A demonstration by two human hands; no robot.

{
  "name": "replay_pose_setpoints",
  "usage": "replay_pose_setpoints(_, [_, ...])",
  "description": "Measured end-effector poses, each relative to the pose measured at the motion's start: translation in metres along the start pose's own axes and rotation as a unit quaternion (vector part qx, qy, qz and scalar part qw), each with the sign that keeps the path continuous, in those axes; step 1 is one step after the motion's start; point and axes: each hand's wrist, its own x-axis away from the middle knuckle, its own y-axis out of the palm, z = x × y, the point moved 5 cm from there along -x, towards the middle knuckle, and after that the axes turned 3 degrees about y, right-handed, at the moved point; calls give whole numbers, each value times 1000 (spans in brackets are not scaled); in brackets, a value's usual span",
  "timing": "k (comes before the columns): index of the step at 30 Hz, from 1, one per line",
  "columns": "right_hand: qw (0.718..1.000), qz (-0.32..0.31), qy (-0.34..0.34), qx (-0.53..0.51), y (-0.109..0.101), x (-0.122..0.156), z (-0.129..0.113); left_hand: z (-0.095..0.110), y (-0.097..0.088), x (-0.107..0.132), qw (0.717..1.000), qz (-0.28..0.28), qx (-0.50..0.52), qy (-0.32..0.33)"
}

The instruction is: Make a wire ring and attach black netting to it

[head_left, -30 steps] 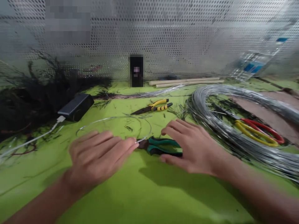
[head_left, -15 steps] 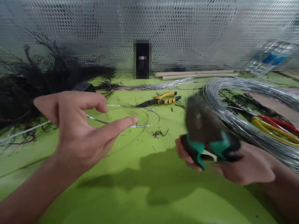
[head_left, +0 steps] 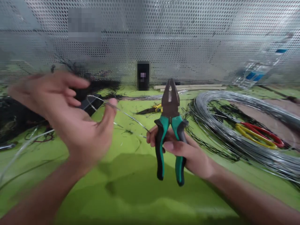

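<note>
My right hand [head_left: 185, 153] grips the green-and-black pliers [head_left: 170, 125] by their handles and holds them upright above the green table [head_left: 131, 187], jaws pointing up and closed. My left hand [head_left: 70, 118] is raised at the left, blurred by motion, palm toward me with fingers partly curled. A thin silver wire [head_left: 122, 114] runs across its thumb and fingers and curves rightward to the right hand's fingers. Whether the left hand pinches the wire is unclear.
A big coil of silver wire [head_left: 234, 125] lies at the right with red-and-yellow cutters [head_left: 257, 137] on it. Yellow-handled pliers [head_left: 152, 109], a black box [head_left: 90, 104], wooden sticks [head_left: 189, 87], a plastic bottle [head_left: 257, 72] and black fibres [head_left: 14, 115] lie before the perforated metal wall [head_left: 164, 37].
My right hand picked the green pliers off the table and turned them upright. My left hand lifted from the table with the thin wire and moved up and to the left.
</note>
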Motion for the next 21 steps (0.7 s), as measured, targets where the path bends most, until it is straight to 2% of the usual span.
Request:
replay_pose_setpoints(1, [1000, 12, 1, -15, 4, 2, 2, 6, -4, 6, 996, 72, 50, -10])
replay_pose_setpoints(2, [1000, 22, 3, -22, 8, 4, 4, 9, 2, 12, 989, 39, 137, -44])
replay_pose_setpoints(3, [999, 29, 8, -22, 10, 6, 6, 13, 12, 19, 970, -18, 224, -93])
replay_pose_setpoints(6, [999, 23, 38, -16, 18, 11, 12, 27, 33, 38, 929, -196, 266, -169])
replay_pose_setpoints(7, [999, 16, 48, -16, 21, 12, 14, 30, 36, 43, 915, -236, 268, -189])
replay_pose_setpoints(9, [998, 5, 67, -14, 27, 15, 14, 34, 37, 48, 890, -281, 284, -219])
replay_pose_setpoints(12, [996, -7, 84, -7, 34, 20, 13, 36, 30, 46, 884, -301, 281, -219])
replay_pose_setpoints(15, [993, -10, 119, -3, 33, 26, 15, 31, 21, 40, 898, -279, 261, -218])
replay_pose_setpoints(16, [992, -9, 129, -3, 29, 27, 16, 29, 18, 38, 894, -267, 280, -227])
replay_pose_setpoints(17, [991, -11, 136, -6, 25, 29, 17, 27, 17, 36, 879, -263, 313, -246])
replay_pose_setpoints(19, [989, -28, 144, -16, 17, 30, 17, 25, 17, 36, 831, -283, 379, -292])
replay_pose_setpoints(20, [989, -35, 145, -21, 12, 31, 16, 25, 16, 35, 816, -298, 390, -305])
replay_pose_setpoints(21, [989, -35, 144, -20, 7, 30, 15, 25, 14, 34, 817, -312, 379, -304])
